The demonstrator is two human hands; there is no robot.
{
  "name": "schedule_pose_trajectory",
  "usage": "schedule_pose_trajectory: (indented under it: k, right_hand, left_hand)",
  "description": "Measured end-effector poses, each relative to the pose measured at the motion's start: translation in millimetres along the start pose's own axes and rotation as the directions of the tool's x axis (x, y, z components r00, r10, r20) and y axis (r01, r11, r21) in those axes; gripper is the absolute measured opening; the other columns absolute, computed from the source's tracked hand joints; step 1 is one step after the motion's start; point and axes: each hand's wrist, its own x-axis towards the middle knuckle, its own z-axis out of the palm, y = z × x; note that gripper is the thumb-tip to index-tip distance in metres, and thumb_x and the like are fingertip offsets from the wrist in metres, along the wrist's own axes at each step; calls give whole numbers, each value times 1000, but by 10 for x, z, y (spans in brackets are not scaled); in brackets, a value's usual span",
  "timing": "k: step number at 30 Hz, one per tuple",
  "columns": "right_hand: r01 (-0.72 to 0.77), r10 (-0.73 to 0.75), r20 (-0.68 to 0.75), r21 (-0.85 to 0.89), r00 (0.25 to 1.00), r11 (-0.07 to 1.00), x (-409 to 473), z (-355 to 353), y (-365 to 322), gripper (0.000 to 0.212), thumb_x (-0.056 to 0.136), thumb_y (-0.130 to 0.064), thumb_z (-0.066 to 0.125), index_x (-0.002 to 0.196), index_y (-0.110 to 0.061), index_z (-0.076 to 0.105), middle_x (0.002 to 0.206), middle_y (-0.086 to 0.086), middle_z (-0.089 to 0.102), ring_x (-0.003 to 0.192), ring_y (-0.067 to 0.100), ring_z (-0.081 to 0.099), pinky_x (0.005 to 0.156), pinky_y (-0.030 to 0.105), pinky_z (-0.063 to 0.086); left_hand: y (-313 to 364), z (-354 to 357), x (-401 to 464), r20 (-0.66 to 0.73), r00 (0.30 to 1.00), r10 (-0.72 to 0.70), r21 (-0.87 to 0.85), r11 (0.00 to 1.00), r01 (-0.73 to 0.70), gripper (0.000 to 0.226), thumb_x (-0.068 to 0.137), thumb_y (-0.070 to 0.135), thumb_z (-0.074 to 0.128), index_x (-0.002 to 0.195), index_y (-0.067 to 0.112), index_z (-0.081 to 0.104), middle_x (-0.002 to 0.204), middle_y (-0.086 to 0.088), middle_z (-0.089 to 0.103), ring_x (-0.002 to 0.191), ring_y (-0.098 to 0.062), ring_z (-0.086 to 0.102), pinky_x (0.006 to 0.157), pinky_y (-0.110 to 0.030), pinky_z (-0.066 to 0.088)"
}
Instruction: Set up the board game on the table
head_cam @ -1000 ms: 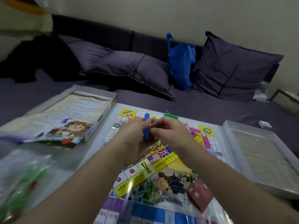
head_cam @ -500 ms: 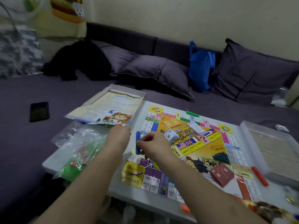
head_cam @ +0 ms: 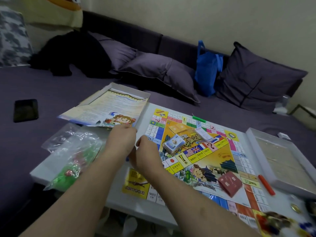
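Board: the game board (head_cam: pixel 196 154) is laid flat on the white table (head_cam: pixel 118 199), so that pieces can be set out.
Decks: a white deck (head_cam: pixel 174 143) and a red deck (head_cam: pixel 230 183) are kept inside the track.
Left hand (head_cam: pixel 122 141): fingers curled at the board's left edge; whether anything is held cannot be told.
Right hand (head_cam: pixel 145 154): curled likewise, just beside it; its hold cannot be told either.
Look: bright squares, flags, cartoon art.

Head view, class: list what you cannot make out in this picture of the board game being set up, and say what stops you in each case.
- Whatever the right hand and left hand pinch: head view, hidden behind the hands.
- Small print on the board squares: too small and blurred.
- Contents of the plastic bag: blurred by crinkled film.
- Coins and bits at the bottom right: blurred and cut off by the edge.
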Motion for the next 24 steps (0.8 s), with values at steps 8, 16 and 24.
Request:
schedule_pose_trajectory:
  k: [8,16,24]
  right_hand:
    - [-75,87,-155,84,984,994,-126,-679,768,15,95,-6,54,97,-20,55,98,2,60,82,19,60,68,42,56]
    - [-284,288,36,-88,957,955,534,-1039,1184,52,91,-35,70,130,-8,49,119,10,52,111,27,52,84,40,49]
    - [-140,169,94,-260,981,955,649,-989,1123,23,84,-19,77,89,-10,56,92,12,64,84,27,61,66,34,45]
  left_hand:
    - [-85,392,34,185,980,69,130,987,-94,31,90,1,48,89,17,74,92,-10,76,87,-34,76,81,-57,63]
    - [-160,934,92,427,900,87,376,888,-265,60,97,0,47,154,18,39,154,-4,49,109,-21,55,84,-44,59]
    - [-261,1198,161,438,898,44,521,802,-293,31,99,11,51,130,14,46,118,-12,61,99,-29,62,83,-50,58]
